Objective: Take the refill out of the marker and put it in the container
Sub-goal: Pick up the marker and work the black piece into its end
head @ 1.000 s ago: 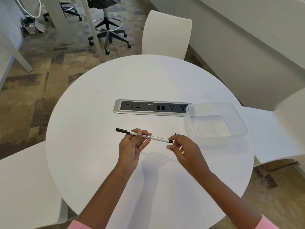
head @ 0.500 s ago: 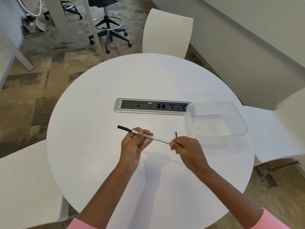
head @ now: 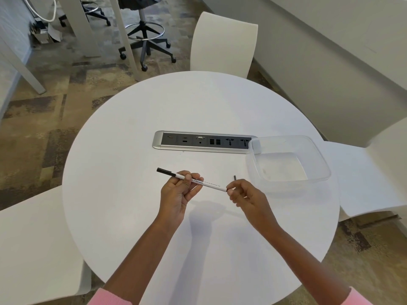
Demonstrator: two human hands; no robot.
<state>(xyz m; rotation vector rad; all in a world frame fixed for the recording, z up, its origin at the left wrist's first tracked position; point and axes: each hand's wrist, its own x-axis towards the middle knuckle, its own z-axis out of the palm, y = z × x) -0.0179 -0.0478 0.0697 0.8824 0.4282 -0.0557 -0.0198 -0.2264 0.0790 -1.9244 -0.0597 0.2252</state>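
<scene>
A slim white marker (head: 210, 184) with a black cap at its left end is held level above the round white table (head: 132, 150). My left hand (head: 178, 194) grips its barrel near the capped end. The fingertips of my right hand (head: 246, 198) pinch its dark right end. A small black piece (head: 235, 178) stands just above my right hand; whether it rests on the table or is held I cannot tell. The clear plastic container (head: 321, 164) sits empty to the right, close to my right hand.
A silver socket panel (head: 202, 143) is set into the table's middle, its right end under the container's corner. White chairs stand at the far side (head: 222, 42), the right (head: 374, 168) and the near left (head: 33, 249). A wheeled stool (head: 145, 34) stands beyond on the carpet.
My right hand's fingers have closed in on the marker's right end. Both hands and the marker have stayed in nearly the same place.
</scene>
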